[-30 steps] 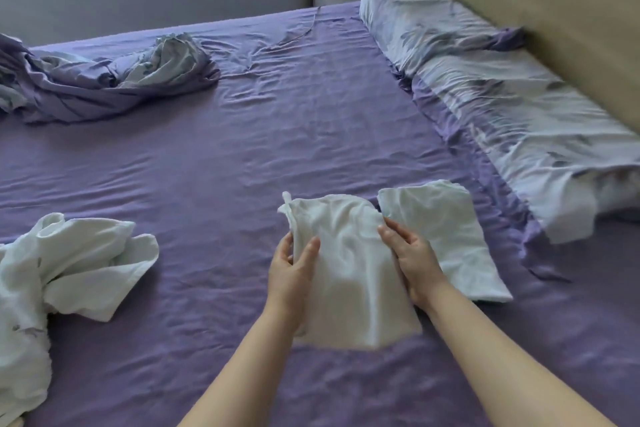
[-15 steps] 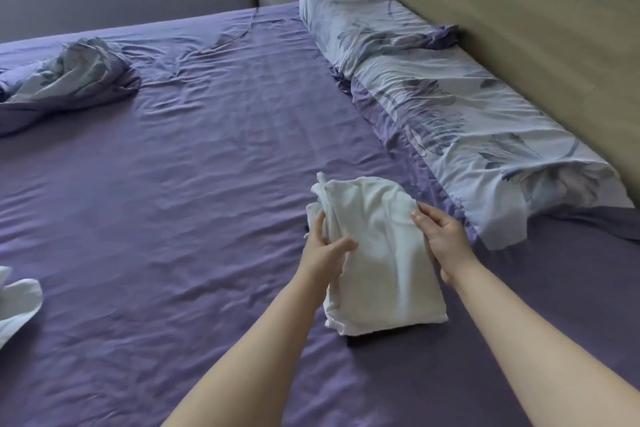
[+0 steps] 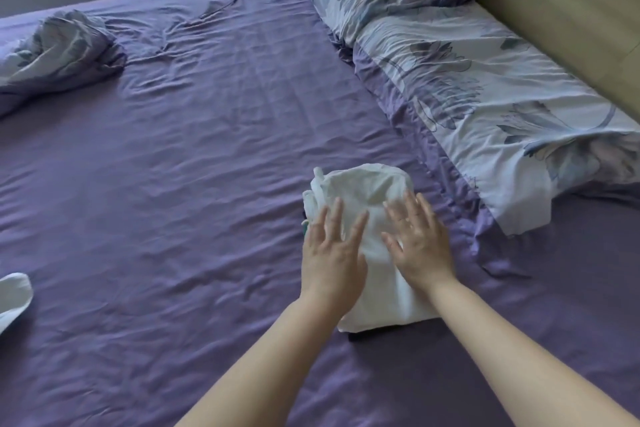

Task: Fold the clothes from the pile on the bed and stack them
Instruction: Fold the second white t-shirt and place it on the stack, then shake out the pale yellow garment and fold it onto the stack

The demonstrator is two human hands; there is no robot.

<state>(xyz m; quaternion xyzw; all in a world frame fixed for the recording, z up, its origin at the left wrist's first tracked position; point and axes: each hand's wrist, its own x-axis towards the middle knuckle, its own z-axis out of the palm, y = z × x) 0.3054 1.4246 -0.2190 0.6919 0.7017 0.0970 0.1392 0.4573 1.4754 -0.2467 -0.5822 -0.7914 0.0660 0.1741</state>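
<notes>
Both hands — left (image 3: pixel 332 253), right (image 3: pixel 420 243) — lie flat, fingers spread, forearms extended.

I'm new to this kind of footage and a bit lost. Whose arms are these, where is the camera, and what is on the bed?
There is no machine here: the arms belong to a person wearing a camera on the head, so the single view looks forward and down, as that person sees it. The left hand and the right hand lie flat, fingers spread, on a folded white garment on the purple bed sheet. Nothing is gripped; both hands seem to be pressing it flat. Something dark peeks out beneath its near edge, perhaps another garment. To the right lies a flowered pillow, far left a crumpled bedcover, and at the left edge a bit of white cloth.
</notes>
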